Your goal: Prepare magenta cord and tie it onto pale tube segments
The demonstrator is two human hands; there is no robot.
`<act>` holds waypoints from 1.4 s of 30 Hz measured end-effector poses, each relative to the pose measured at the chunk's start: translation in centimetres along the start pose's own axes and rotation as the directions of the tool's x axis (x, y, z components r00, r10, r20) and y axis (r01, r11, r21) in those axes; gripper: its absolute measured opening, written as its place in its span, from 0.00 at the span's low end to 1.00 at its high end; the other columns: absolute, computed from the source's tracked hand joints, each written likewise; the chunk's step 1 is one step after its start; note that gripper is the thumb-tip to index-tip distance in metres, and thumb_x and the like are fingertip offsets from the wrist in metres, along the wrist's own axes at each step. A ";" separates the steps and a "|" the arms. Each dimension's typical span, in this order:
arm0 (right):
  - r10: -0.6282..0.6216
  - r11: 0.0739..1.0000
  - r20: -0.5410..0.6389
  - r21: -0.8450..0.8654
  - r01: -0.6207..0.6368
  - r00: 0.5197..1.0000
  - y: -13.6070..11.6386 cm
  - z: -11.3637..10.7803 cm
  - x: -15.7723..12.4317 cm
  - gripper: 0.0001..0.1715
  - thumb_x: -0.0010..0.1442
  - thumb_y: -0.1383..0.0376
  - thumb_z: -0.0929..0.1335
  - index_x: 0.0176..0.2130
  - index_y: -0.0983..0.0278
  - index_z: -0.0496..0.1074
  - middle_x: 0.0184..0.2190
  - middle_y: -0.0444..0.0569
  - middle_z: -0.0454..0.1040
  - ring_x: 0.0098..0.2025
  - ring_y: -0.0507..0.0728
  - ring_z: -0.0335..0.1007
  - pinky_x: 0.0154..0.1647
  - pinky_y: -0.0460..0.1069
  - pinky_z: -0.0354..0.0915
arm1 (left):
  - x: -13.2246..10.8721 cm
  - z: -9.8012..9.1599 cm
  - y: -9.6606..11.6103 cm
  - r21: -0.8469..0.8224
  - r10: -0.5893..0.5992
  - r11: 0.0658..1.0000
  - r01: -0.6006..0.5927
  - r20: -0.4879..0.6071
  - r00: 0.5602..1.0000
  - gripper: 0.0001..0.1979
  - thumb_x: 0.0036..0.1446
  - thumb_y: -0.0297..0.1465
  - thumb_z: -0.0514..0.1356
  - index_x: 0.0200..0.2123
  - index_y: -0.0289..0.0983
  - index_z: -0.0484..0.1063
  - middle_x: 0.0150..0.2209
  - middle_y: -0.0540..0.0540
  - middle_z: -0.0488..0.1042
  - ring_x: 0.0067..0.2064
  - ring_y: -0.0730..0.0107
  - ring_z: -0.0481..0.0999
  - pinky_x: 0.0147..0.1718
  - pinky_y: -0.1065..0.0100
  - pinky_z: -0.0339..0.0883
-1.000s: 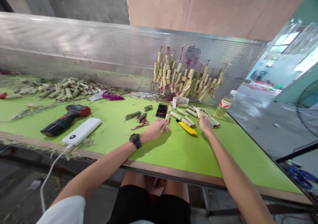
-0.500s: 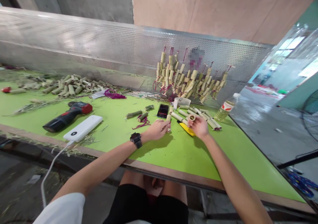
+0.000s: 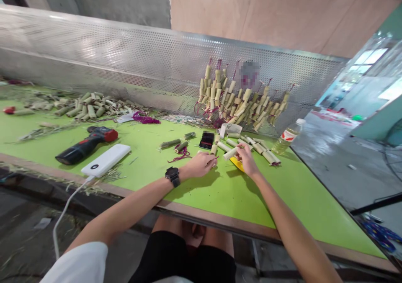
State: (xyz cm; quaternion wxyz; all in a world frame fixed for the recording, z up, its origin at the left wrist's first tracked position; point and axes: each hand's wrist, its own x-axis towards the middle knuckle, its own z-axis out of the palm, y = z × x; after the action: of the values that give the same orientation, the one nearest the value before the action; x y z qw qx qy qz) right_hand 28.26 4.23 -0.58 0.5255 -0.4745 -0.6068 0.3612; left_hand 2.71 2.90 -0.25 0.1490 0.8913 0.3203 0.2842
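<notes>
My left hand [image 3: 202,165], with a dark watch [image 3: 172,176] on its wrist, is closed low over the green table. Its fingertips pinch what looks like the end of a thin dark red cord [image 3: 217,157]. Just beyond those fingers is a short bamboo tube [image 3: 214,149]; whether the cord runs through it is unclear. My right hand [image 3: 246,159] grips another pale bamboo tube [image 3: 231,153], its free end pointing left at the cord. Under the right hand lies a yellow-handled tool [image 3: 238,164], partly covered. More bamboo tubes [image 3: 223,146] lie behind both hands.
A phone [image 3: 206,140] sits behind my left hand. Further left are a cordless drill [image 3: 88,145], a white power bank [image 3: 106,160] and a bamboo heap [image 3: 91,107]. Strung bamboo pieces [image 3: 241,103] hang on the perforated metal panel [image 3: 141,61]. A bottle [image 3: 288,137] stands right.
My right hand has turned, so its tube now lies sideways and closer to my left hand. The left fingers have shifted down off the short tube, and a cord end shows.
</notes>
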 end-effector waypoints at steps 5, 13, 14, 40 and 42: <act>-0.050 0.996 0.026 -0.067 0.052 0.998 -0.2 1.2 -0.9 0.22 0.64 0.42 0.69 0.41 0.55 0.64 0.33 0.42 0.68 0.33 0.55 0.65 0.36 0.52 0.66 | 0.0 0.1 -0.2 -0.002 -0.012 1.000 0.012 -0.005 1.000 0.18 0.72 0.29 0.50 0.35 0.35 0.78 0.32 0.39 0.78 0.29 0.64 0.69 0.33 0.60 0.61; -0.024 0.975 0.050 -0.219 0.035 0.998 -0.4 1.6 -1.4 0.29 0.66 0.36 0.65 0.41 0.57 0.74 0.31 0.46 0.69 0.31 0.57 0.63 0.31 0.52 0.62 | 0.0 0.4 -0.4 -0.036 -0.017 0.999 0.017 0.011 1.000 0.19 0.72 0.32 0.50 0.32 0.35 0.76 0.30 0.40 0.77 0.26 0.66 0.67 0.31 0.60 0.61; -0.014 0.978 0.052 -0.206 0.024 0.999 -0.4 1.6 -1.4 0.30 0.65 0.36 0.65 0.41 0.57 0.75 0.31 0.46 0.69 0.31 0.57 0.63 0.30 0.52 0.62 | 0.0 0.4 -0.4 -0.052 -0.034 0.998 0.035 0.017 0.999 0.19 0.72 0.33 0.50 0.32 0.35 0.76 0.30 0.40 0.77 0.26 0.67 0.67 0.30 0.61 0.61; -0.096 0.964 0.270 -0.215 0.157 0.958 -2.0 1.4 -2.2 0.20 0.64 0.45 0.71 0.38 0.58 0.78 0.36 0.49 0.75 0.32 0.57 0.65 0.28 0.52 0.62 | 0.0 0.1 -1.4 -0.271 -0.204 0.944 0.187 -0.035 0.978 0.15 0.68 0.36 0.59 0.36 0.35 0.83 0.30 0.47 0.80 0.26 0.72 0.69 0.27 0.70 0.55; -0.043 0.988 0.234 -0.132 0.075 0.971 -2.3 1.8 -2.4 0.20 0.60 0.45 0.74 0.40 0.57 0.74 0.39 0.49 0.77 0.34 0.57 0.68 0.30 0.52 0.65 | 0.1 0.0 -1.3 -0.266 -0.202 0.947 0.182 -0.048 0.978 0.14 0.68 0.35 0.58 0.37 0.35 0.82 0.31 0.47 0.80 0.28 0.71 0.70 0.29 0.70 0.57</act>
State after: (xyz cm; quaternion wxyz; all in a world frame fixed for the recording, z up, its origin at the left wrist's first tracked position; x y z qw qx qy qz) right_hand 26.08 1.41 0.51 0.4276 -0.4468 -0.7013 0.3546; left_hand 2.15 3.93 -0.78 0.2794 0.8174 0.3708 0.3411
